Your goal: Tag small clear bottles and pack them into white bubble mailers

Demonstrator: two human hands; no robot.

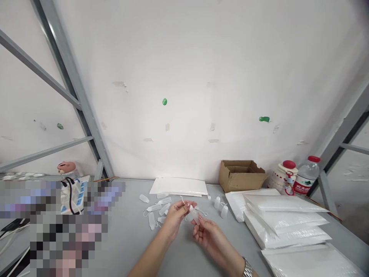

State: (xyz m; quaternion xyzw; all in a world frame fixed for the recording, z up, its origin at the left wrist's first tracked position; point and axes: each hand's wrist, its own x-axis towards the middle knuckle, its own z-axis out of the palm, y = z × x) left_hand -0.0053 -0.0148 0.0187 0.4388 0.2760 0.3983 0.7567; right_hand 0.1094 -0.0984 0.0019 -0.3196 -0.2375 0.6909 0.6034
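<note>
Between my hands, over the grey table, is a small translucent squeeze bottle, tilted. My left hand pinches it near its white tip; whether a cap sits there I cannot make out. My right hand has thumb and fingers closed round the bottle's lower end. To the left of my left hand lie several loose squeeze bottles with thin strap loops. Right of my hands, two capped squeeze bottles stand upright, with a small white piece near them.
White padded envelopes are piled at the right. Behind them are a cardboard box, a white jar and a red-capped water bottle. White sheets lie by the wall. A power strip with cables is at left, beside a blurred area.
</note>
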